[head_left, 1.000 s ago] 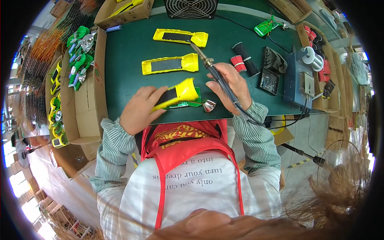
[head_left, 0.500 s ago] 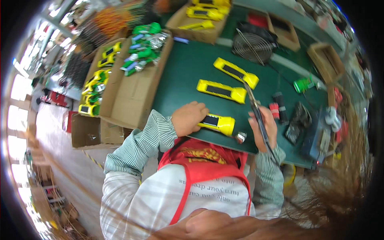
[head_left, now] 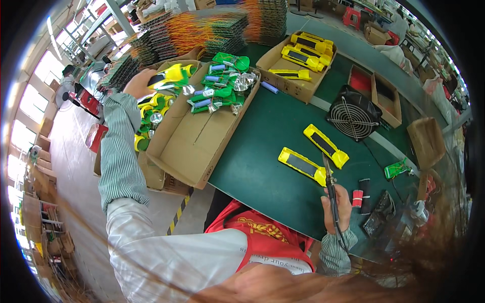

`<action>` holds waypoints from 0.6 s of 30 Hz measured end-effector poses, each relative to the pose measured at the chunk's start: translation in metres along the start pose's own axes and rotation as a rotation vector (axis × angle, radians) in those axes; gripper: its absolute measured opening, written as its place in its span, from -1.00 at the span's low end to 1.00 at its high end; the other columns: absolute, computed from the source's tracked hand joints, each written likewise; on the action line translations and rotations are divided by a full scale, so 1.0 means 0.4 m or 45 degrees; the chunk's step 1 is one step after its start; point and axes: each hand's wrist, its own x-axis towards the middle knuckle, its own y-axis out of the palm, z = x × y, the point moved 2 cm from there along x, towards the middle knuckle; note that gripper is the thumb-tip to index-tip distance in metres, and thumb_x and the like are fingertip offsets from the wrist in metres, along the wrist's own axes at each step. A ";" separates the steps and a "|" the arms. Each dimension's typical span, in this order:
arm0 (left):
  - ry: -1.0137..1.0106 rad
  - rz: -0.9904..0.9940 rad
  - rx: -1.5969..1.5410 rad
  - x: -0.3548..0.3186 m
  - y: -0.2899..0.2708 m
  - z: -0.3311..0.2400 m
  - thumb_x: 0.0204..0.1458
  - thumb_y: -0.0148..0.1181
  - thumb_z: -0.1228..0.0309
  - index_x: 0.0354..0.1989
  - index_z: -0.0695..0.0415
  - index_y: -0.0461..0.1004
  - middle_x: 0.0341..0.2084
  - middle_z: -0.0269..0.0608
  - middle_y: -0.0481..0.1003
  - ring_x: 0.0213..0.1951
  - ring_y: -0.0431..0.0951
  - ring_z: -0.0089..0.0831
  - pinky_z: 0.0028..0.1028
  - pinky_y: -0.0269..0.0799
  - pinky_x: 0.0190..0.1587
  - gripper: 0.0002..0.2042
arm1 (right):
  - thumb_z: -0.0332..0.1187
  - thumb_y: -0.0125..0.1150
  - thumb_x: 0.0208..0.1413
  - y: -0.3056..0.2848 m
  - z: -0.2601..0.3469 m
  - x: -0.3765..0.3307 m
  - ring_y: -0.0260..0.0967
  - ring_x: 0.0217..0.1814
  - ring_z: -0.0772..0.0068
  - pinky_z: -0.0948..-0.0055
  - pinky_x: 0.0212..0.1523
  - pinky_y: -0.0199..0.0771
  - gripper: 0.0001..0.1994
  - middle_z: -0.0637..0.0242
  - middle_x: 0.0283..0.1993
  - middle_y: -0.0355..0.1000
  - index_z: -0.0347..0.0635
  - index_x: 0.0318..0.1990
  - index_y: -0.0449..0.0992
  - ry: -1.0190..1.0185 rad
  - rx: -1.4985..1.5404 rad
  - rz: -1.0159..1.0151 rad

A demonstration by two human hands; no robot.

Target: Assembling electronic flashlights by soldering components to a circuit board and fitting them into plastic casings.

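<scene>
Left hand (head_left: 140,85) — at ten o'clock of the view, fingers closed narrowly around the near end of one yellow flashlight housing (head_left: 173,74) with black panel; green part at the housing's far end, details blurred. Striped sleeve (head_left: 118,151) behind the hand.

Heap of yellow-and-green flashlights (head_left: 157,101), directly at six o'clock from the held housing.

Right hand (head_left: 344,204) — at four o'clock, wrapped around the handle of one soldering iron (head_left: 332,197); tip pointing to twelve, over the wide end of the nearer shell; contact cannot be told.

Two yellow flashlight half-shells (head_left: 302,165), black-panelled, lying side by side at three o'clock on the green worktop (head_left: 252,144).

One open cardboard carton (head_left: 184,144), at ten to eleven; contents: green flashlight assemblies (head_left: 217,93) with silver reflectors, gathered at its far end.

One blue cylindrical cell (head_left: 270,87), near one o'clock, just beside that carton.

Second carton (head_left: 290,90), at one o'clock, holding yellow shells (head_left: 303,56).

Black fan with wire grille (head_left: 353,118), between two and three.

Red wire bundle (head_left: 357,198), at four, beside the right hand.
</scene>
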 end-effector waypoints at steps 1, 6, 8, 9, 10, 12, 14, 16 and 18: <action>-0.091 0.027 0.045 0.013 0.020 0.047 -0.32 0.35 0.47 -0.01 0.18 0.40 -0.20 0.02 0.42 -0.06 0.46 0.01 -0.22 0.38 0.02 -0.45 | -0.42 0.35 0.04 0.004 -0.002 0.001 0.47 -0.15 0.25 0.40 -0.08 0.45 -0.57 0.10 -0.12 0.47 -0.32 0.05 0.35 0.051 -0.036 -0.008; -0.382 0.118 0.119 0.020 0.140 0.246 -0.29 0.29 0.44 0.08 0.14 0.41 -0.08 0.04 0.46 0.02 0.46 -0.01 -0.25 0.37 0.09 -0.41 | -0.35 0.29 0.12 0.036 0.022 0.023 0.51 0.02 0.20 0.34 0.07 0.46 -0.45 -0.01 0.01 0.46 -0.35 0.20 0.22 0.140 -0.140 -0.032; -0.469 0.241 0.187 0.016 0.202 0.308 -0.26 0.26 0.46 0.08 0.09 0.43 -0.05 0.02 0.49 0.06 0.46 -0.03 -0.22 0.36 0.11 -0.43 | -0.31 0.29 0.14 0.047 0.028 0.041 0.51 0.03 0.15 0.32 0.08 0.46 -0.41 -0.05 0.01 0.46 -0.36 0.24 0.18 0.155 -0.185 0.014; -0.512 0.297 0.251 0.025 0.240 0.320 -0.25 0.24 0.46 0.09 0.07 0.43 -0.04 0.01 0.50 0.08 0.46 -0.05 -0.21 0.36 0.12 -0.44 | -0.28 0.29 0.14 0.052 0.024 0.044 0.50 0.04 0.13 0.30 0.08 0.46 -0.39 -0.07 0.02 0.45 -0.37 0.25 0.17 0.149 -0.219 0.033; -0.542 0.431 0.217 0.043 0.261 0.325 -0.21 0.23 0.47 0.11 0.02 0.42 -0.01 0.00 0.50 0.10 0.46 -0.07 -0.20 0.36 0.13 -0.44 | -0.25 0.29 0.15 0.058 0.020 0.047 0.50 0.05 0.11 0.29 0.08 0.45 -0.37 -0.09 0.02 0.45 -0.38 0.26 0.16 0.142 -0.251 0.057; -0.570 0.473 0.114 0.068 0.296 0.325 -0.16 0.24 0.49 0.11 0.02 0.41 -0.01 0.01 0.50 0.09 0.47 -0.07 -0.21 0.36 0.13 -0.47 | -0.21 0.28 0.15 0.064 0.011 0.059 0.49 0.05 0.09 0.27 0.08 0.45 -0.34 -0.08 0.02 0.45 -0.40 0.27 0.14 0.129 -0.301 0.076; -0.519 0.590 0.143 0.073 0.305 0.336 -0.13 0.26 0.51 0.08 0.05 0.42 -0.03 0.04 0.51 0.09 0.47 -0.06 -0.24 0.37 0.12 -0.51 | -0.22 0.27 0.16 0.074 0.016 0.076 0.50 0.02 0.10 0.26 0.06 0.46 -0.37 -0.06 0.01 0.46 -0.40 0.25 0.17 -0.016 -0.408 0.099; -0.508 0.707 0.224 0.077 0.299 0.349 -0.15 0.29 0.51 0.10 0.07 0.41 0.00 0.06 0.49 0.11 0.45 -0.05 -0.24 0.35 0.14 -0.47 | -0.25 0.27 0.15 0.084 0.021 0.092 0.50 -0.01 0.07 0.25 0.03 0.48 -0.39 -0.06 0.00 0.46 -0.39 0.24 0.18 -0.062 -0.424 0.123; -0.444 0.680 0.230 0.108 0.280 0.292 -0.15 0.31 0.50 0.14 0.08 0.38 0.05 0.07 0.46 0.12 0.43 -0.03 -0.22 0.34 0.15 -0.43 | -0.28 0.27 0.15 0.086 0.029 0.102 0.50 -0.05 0.05 0.23 0.00 0.49 -0.42 -0.07 -0.02 0.45 -0.38 0.23 0.19 -0.083 -0.465 0.132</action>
